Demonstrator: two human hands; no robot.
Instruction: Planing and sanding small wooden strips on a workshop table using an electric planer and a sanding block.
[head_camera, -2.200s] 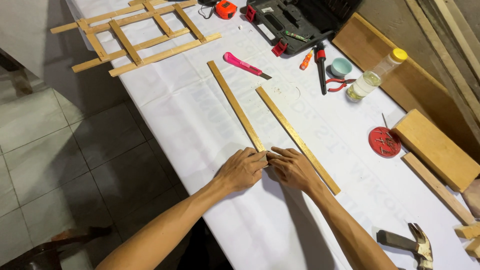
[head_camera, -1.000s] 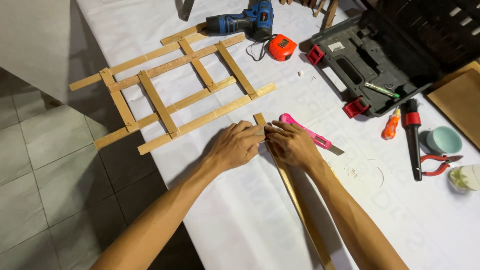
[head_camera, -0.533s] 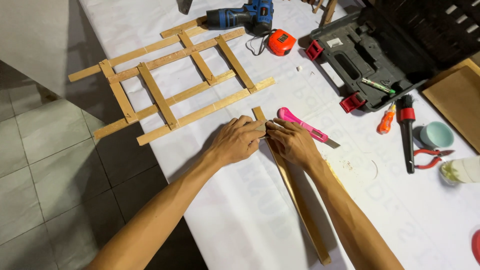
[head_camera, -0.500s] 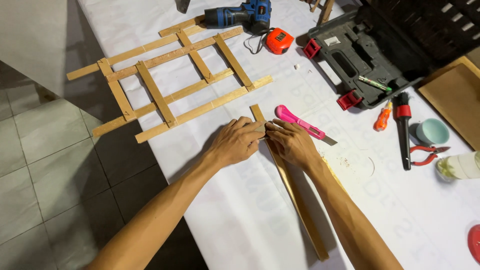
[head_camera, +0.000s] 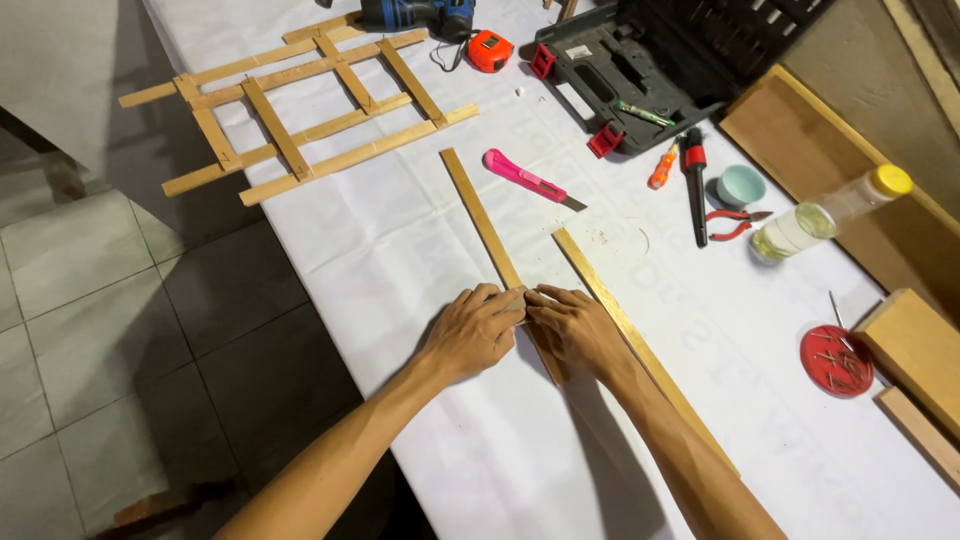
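Note:
My left hand (head_camera: 472, 330) and my right hand (head_camera: 574, 328) meet fingertip to fingertip on a long thin wooden strip (head_camera: 482, 215) that lies flat on the white table cover (head_camera: 400, 240). Both hands press or pinch the strip near its middle; whether something small sits between the fingers is hidden. A second wooden strip (head_camera: 620, 315) lies parallel just right of my right hand. A pink utility knife (head_camera: 525, 178) rests beyond the strips.
A wooden lattice frame (head_camera: 300, 110) lies at the far left. Behind are a blue drill (head_camera: 415, 14), an orange tape measure (head_camera: 490, 50) and an open tool case (head_camera: 640, 70). Screwdrivers (head_camera: 690, 180), pliers (head_camera: 735, 220), a small cup (head_camera: 742, 185), a bottle (head_camera: 830, 210), a red nail lid (head_camera: 836, 360) and wood blocks (head_camera: 915, 350) lie right.
My hands have slid back along the strip from its far end, beside the lattice frame, toward its middle. The view has shifted right with them.

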